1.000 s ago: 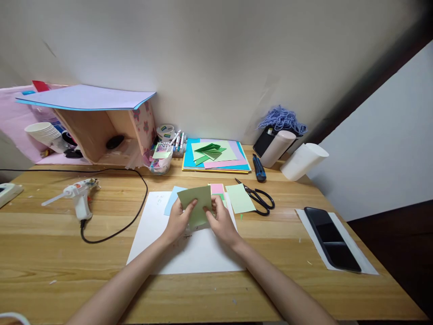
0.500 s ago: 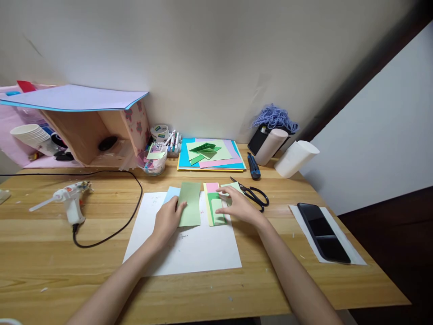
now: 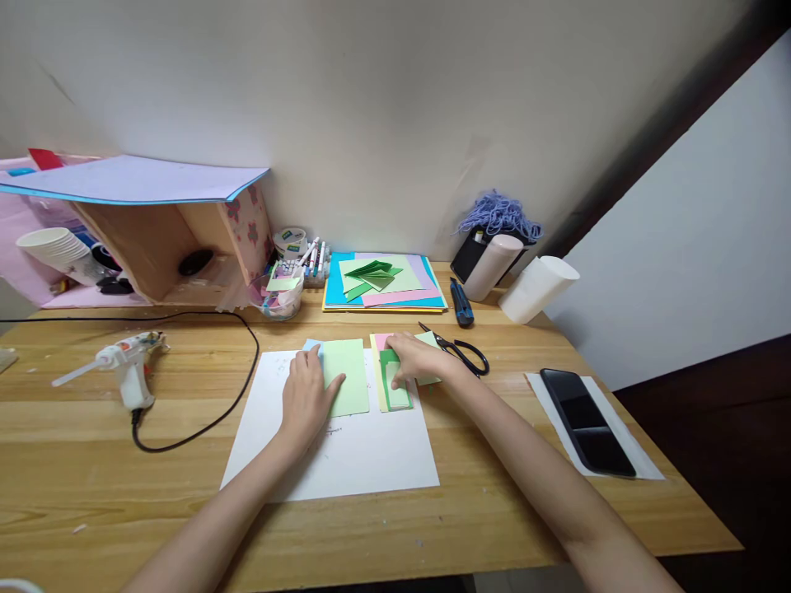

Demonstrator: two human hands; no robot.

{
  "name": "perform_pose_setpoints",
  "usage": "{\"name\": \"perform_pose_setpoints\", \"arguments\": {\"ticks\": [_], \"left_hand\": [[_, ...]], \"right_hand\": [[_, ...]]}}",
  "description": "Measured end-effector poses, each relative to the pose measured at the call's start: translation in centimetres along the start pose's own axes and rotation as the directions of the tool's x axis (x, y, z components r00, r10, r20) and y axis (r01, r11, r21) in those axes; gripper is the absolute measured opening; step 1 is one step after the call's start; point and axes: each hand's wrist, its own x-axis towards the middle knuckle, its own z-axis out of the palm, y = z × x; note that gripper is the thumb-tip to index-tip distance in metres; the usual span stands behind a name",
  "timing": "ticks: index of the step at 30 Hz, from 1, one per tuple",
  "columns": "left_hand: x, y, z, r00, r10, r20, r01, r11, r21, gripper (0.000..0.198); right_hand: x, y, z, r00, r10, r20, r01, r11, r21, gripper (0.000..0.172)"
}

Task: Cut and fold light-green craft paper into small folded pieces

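My left hand (image 3: 306,394) lies flat over the left edge of a light green paper (image 3: 346,379), thumb spread out on top of it. A corner of blue paper (image 3: 312,344) shows beneath the fingers. Beside it, my right hand (image 3: 415,359) reaches over a small pile of cut papers, its thumb and forefinger apart and touching the top pieces. In that pile I see a green paper piece (image 3: 387,399), a pale green piece (image 3: 400,397) and a pink-and-yellow strip (image 3: 378,342). Under everything is a white sheet (image 3: 371,457) with small pen marks.
Black-handled scissors (image 3: 473,358) lie right of the pile, a utility knife (image 3: 461,305) behind them. Stacked coloured paper (image 3: 337,288) sits at the back. A glue gun (image 3: 131,371) with its black cable is at left, a phone (image 3: 587,424) at right. A cardboard box (image 3: 179,247) stands back left.
My left hand has lowered the green paper flat and spread over it; the paper now looks lighter. My right hand has moved slightly left and down onto the pile.
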Motion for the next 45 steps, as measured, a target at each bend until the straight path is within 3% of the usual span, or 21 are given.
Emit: {"name": "perform_pose_setpoints", "arguments": {"ticks": [3, 9, 12, 15, 18, 21, 25, 28, 32, 36, 40, 45], "left_hand": [[0.1, 0.1, 0.2, 0.996, 0.042, -0.082, -0.041, 0.999, 0.013, 0.055], [0.1, 0.8, -0.1, 0.991, 0.108, -0.078, -0.112, 0.992, -0.052, 0.048], [0.2, 1.4, -0.3, 0.983, 0.185, 0.000, -0.182, 0.972, -0.149, 0.035], [0.4, 2.5, -0.3, 0.949, 0.273, 0.160, -0.214, 0.927, -0.308, 0.022], [0.8, 3.8, 0.4, 0.918, 0.294, 0.267, -0.182, 0.908, -0.376, 0.022], [1.1, 4.8, 1.3, 0.921, 0.265, 0.284, -0.149, 0.917, -0.371, 0.023], [1.2, 5.5, 1.9, 0.942, 0.168, 0.291, -0.065, 0.941, -0.333, 0.028], [1.5, 6.0, 1.9, 0.933, 0.077, 0.353, 0.050, 0.940, -0.337, 0.030], [2.7, 6.4, 2.0, 0.857, -0.029, 0.514, 0.236, 0.909, -0.343, 0.031], [3.8, 6.5, 2.4, 0.804, -0.019, 0.594, 0.276, 0.897, -0.345, 0.025], [3.6, 6.6, 2.3, 0.817, -0.015, 0.577, 0.261, 0.901, -0.346, 0.020], [2.6, 7.2, 2.1, 0.896, 0.035, 0.443, 0.191, 0.870, -0.454, 0.022]], "right_hand": [[0.2, -0.2, 0.1, 1.000, 0.004, -0.001, -0.004, 0.998, -0.057, 0.045], [-0.6, -0.6, -0.1, 0.995, 0.098, -0.020, -0.097, 0.995, 0.038, 0.058], [-0.7, -0.6, -0.1, 0.997, 0.076, -0.023, -0.075, 0.996, 0.045, 0.058], [-1.0, -0.6, 0.3, 0.996, 0.047, -0.080, -0.043, 0.998, 0.054, 0.057], [-1.8, -0.5, 0.9, 0.982, 0.030, -0.186, -0.001, 0.987, 0.159, 0.066], [-2.8, -0.6, 1.7, 0.954, 0.030, -0.299, 0.060, 0.956, 0.288, 0.082], [-3.5, -0.3, 2.9, 0.923, 0.120, -0.366, 0.049, 0.906, 0.420, 0.092], [-3.4, 0.1, 3.9, 0.897, 0.214, -0.386, 0.009, 0.867, 0.499, 0.093], [-3.2, 0.4, 4.8, 0.870, 0.329, -0.367, -0.067, 0.817, 0.573, 0.088], [-3.2, 0.5, 5.0, 0.862, 0.367, -0.351, -0.086, 0.787, 0.612, 0.085], [-3.2, 0.8, 5.1, 0.859, 0.366, -0.357, -0.069, 0.775, 0.629, 0.084], [-3.1, 0.9, 5.2, 0.858, 0.349, -0.377, -0.032, 0.769, 0.639, 0.081]]}}
